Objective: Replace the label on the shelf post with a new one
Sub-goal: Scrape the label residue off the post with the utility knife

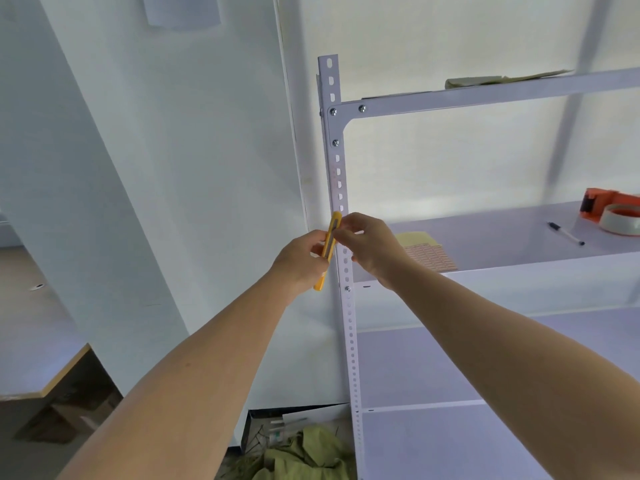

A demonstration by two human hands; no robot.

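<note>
A white perforated shelf post (334, 157) stands upright in the middle of the head view. Faint reddish marks show on its face around mid-height; I cannot tell if a label is there. My left hand (301, 261) grips a yellow utility knife (329, 244) held upright just left of the post. My right hand (370, 244) pinches the knife's upper part with its fingertips, right in front of the post. A sheet of small pinkish labels (429, 256) lies on the middle shelf behind my right hand, on a yellowish backing.
On the middle shelf (502, 233) at the right lie a pen (566, 233) and an orange tape dispenser with a tape roll (616, 216). A folded cloth (485, 80) lies on the top shelf. Green fabric (304, 455) and a box sit on the floor. A table edge (62, 372) is at left.
</note>
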